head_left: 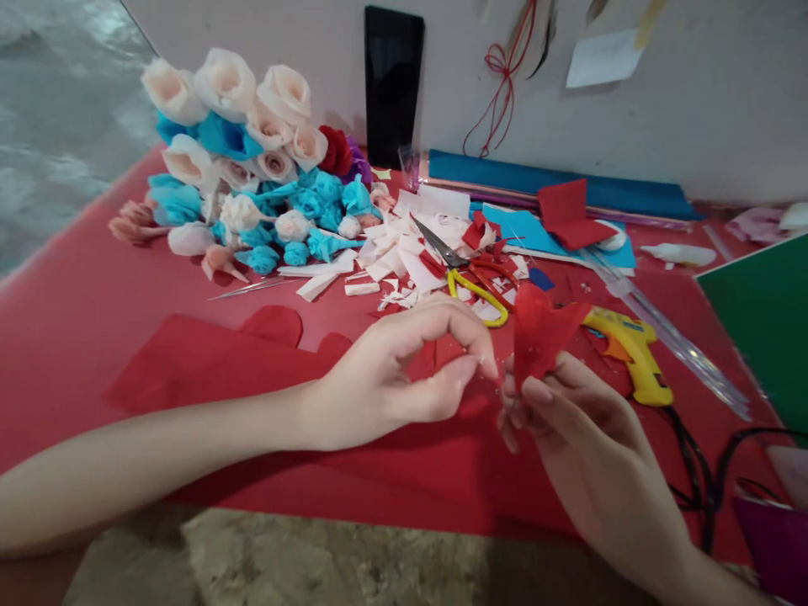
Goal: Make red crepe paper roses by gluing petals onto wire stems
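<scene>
Red table (56, 328) was backed by a pale wall (713, 126), w/ paper flowers (276, 165) heaped upper L. Above the table, a red paper piece (541, 332) was held up by the R hand (593, 433), grip clenched on it betw. thumb & fingers. L hand (391, 370) was held just beside it, thumb & index tips nr. each other; whether anything was pinched in that grip couldn't be told. Scissors (459, 261) were seen lying on paper scraps (404, 263), yellow glue gun (637, 345) nr. the R hand.

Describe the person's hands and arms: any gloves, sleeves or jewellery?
The left hand shows no glove, ring or bracelet, and no sleeve covers the visible left forearm. The right hand also looks ungloved, with no jewellery visible; its wrist is bare too.
</scene>
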`<control>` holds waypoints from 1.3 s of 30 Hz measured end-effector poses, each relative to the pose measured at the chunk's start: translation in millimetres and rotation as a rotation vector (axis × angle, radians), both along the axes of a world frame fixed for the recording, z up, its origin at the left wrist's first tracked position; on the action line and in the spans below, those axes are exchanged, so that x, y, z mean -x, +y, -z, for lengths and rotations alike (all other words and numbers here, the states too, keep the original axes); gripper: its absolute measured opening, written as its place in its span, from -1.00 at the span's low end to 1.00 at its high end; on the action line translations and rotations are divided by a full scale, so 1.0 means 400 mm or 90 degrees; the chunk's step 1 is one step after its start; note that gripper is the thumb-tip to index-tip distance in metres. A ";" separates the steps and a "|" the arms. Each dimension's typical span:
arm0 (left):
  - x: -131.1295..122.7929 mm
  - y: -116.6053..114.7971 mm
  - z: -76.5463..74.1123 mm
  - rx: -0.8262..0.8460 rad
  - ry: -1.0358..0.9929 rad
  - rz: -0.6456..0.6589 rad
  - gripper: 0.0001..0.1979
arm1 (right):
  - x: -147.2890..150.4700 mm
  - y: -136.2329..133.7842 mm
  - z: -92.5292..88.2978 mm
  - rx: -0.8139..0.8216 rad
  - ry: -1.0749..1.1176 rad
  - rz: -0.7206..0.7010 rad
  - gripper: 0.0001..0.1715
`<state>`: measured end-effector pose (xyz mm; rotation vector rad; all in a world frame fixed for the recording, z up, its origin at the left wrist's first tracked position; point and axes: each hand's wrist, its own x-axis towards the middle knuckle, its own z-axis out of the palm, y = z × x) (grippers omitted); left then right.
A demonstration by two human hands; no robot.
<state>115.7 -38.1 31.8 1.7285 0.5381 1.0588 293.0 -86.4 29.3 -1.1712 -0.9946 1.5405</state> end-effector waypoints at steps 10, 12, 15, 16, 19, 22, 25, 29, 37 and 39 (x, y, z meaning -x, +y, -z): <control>-0.001 0.004 0.006 0.050 -0.046 0.026 -0.94 | 0.001 0.001 -0.006 -0.006 0.014 0.000 -0.91; -0.001 0.005 0.006 0.047 -0.056 0.033 -0.94 | 0.002 0.001 -0.007 -0.002 0.012 0.001 -0.88; 0.000 0.005 0.006 0.045 -0.064 0.037 -0.94 | 0.002 0.002 -0.008 0.003 -0.001 0.004 -0.85; 0.001 0.005 0.006 0.044 -0.063 0.034 -0.94 | 0.002 0.002 -0.008 0.003 -0.005 0.004 -0.84; 0.001 0.005 0.005 0.043 -0.054 0.031 -0.96 | 0.000 0.002 -0.007 0.000 -0.008 0.001 -0.84; -0.002 0.005 0.006 0.046 -0.056 0.031 -0.96 | -0.001 0.001 -0.006 -0.006 -0.011 -0.001 -0.88; -0.005 0.004 0.006 0.051 -0.066 0.031 -0.95 | -0.001 0.001 -0.004 -0.009 -0.012 -0.001 -0.87; -0.006 0.002 0.006 0.064 -0.079 0.042 -0.92 | 0.003 0.004 -0.003 -0.006 -0.028 -0.001 -0.84; -0.008 0.000 0.007 0.044 -0.076 0.005 -0.84 | -0.002 0.003 -0.007 -0.004 -0.027 -0.001 -0.87; -0.009 0.002 0.008 0.003 -0.068 -0.017 -0.81 | -0.003 0.002 -0.007 -0.004 -0.023 -0.002 -0.89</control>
